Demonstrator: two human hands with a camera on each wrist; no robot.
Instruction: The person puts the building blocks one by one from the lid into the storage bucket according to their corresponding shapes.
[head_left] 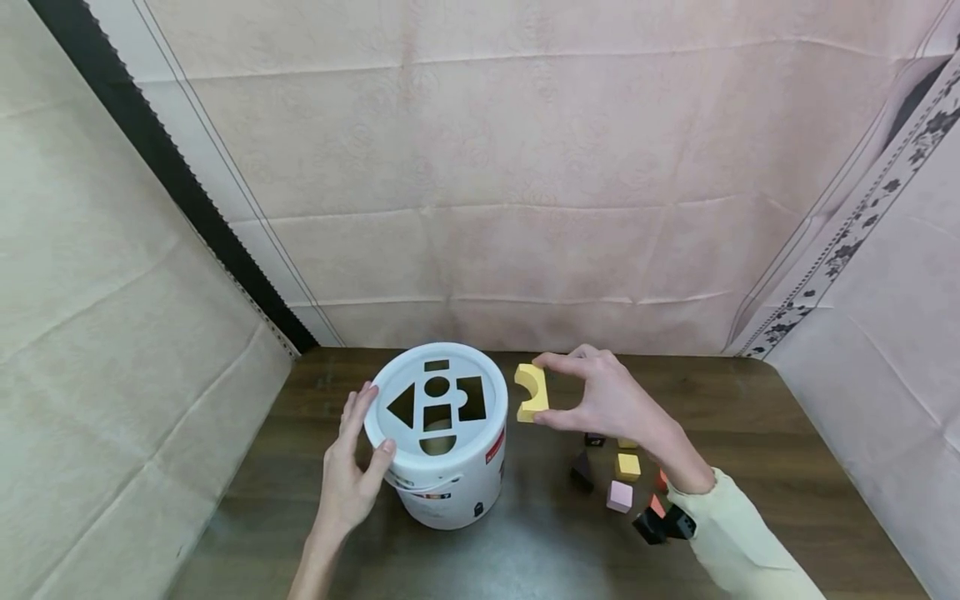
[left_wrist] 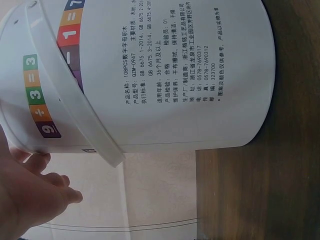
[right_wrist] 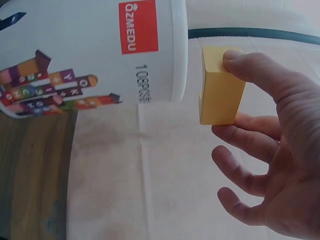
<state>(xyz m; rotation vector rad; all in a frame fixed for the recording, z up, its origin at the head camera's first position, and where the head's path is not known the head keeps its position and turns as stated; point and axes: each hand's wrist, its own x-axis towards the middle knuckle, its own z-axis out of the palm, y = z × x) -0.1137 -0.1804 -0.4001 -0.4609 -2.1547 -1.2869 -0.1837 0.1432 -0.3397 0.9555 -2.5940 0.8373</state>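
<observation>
patterned pale cloth (head_left: 487, 167) makes up the left, far and right walls, with a dark strip (head_left: 172, 183) running down the far left corner. between them is a brown wood-grain table (head_left: 772, 433).

the white bucket (head_left: 457, 504) stands upright on the table, left of the middle. its side has printed text, coloured number tiles and a red label (right_wrist: 138, 27). on top sits the pale lid (head_left: 408, 371), cut with six holes: a small rectangle at the far side, a circle and a square in the middle, a triangle on the left, a notched rectangle on the right and a half-round on the near side.

a pale sleeve (head_left: 750, 542) covers the right forearm. the left hand (head_left: 351, 467) rests on the left edge of the lid, fingers and thumb spread apart. the right hand (head_left: 607, 396) pinches the yellow block (head_left: 536, 396) between thumb and forefinger, its other fingers loosely bent.

the yellow block is in the air at about lid height, just right of the bucket and apart from it, its curved notch facing left.

smaller blocks lie on the table, right of the bucket: two black blocks (head_left: 649, 527) at the near right, a black triangle (head_left: 582, 472), a yellow cube (head_left: 627, 467), a pink cube (head_left: 619, 497) and a partly hidden orange piece (head_left: 657, 505).
</observation>
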